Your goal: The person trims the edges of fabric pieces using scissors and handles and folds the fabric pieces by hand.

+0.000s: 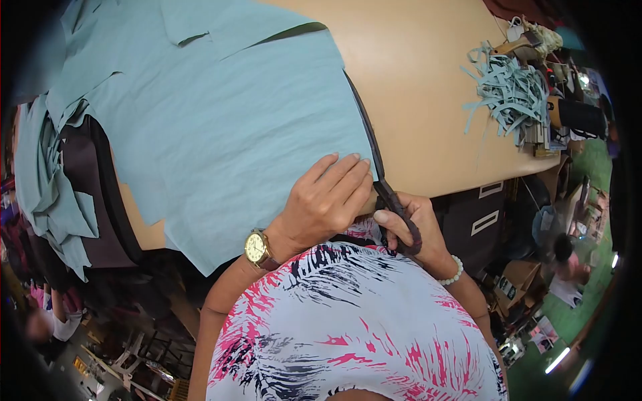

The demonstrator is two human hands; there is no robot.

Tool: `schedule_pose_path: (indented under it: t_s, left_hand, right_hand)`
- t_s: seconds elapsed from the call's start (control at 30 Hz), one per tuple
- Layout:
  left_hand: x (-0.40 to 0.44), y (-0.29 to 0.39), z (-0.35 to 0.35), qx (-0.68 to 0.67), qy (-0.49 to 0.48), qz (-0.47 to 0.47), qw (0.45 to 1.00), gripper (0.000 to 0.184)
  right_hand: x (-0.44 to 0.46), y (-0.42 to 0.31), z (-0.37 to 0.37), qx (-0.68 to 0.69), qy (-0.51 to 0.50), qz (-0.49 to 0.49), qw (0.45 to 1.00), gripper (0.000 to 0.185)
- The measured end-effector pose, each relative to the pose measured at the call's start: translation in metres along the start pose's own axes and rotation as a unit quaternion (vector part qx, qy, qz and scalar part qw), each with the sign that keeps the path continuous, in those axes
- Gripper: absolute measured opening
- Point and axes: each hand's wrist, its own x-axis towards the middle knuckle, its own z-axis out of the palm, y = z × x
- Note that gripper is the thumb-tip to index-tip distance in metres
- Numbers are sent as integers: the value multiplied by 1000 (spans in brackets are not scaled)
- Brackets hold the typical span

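A large piece of light blue fabric [247,127] lies over the table, its right edge running down toward my body. My left hand [331,195] rests flat on the fabric near that edge, fingers stretched out and slightly apart, a gold watch on the wrist. Dark scissors [396,207] are in my right hand [418,227], which is wrapped round the handles. Their long blade runs up along the fabric's right edge, and the part near my left fingertips touches the cloth.
A tan table [428,100] carries a heap of blue fabric strips [511,90] at the right, beside a wooden-handled brush [518,44]. More blue cloth [50,180] hangs at the left over a dark surface. Another person [572,260] is at the far right, blurred.
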Motion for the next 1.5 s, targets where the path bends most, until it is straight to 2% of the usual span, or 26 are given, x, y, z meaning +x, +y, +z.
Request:
schedule_pose_path:
  t_s: [0.1, 0.5, 1.2, 1.33, 1.43, 1.5]
  left_hand:
    - [1, 2, 0, 2, 9, -3, 1000, 17]
    - [-7, 6, -3, -8, 16, 10, 1000, 10]
    - [-9, 6, -3, -22, -1, 9, 1000, 13]
    - [-2, 2, -14, -72, -28, -32, 997, 15]
    - [19, -24, -30, -29, -24, -52, 998, 18]
    - [34, -57, -25, 62, -40, -70, 995, 20]
  right_hand:
    - [2, 7, -3, 36, -32, -58, 997, 29]
    - [16, -13, 1, -9, -16, -70, 997, 33]
    - [15, -9, -3, -31, 4, -17, 999, 28]
    - [13, -17, 4, 5, -12, -14, 1000, 26]
    - [14, -10, 0, 13, -19, -20, 1000, 25]
    - [14, -8, -1, 13, -21, -27, 999, 25]
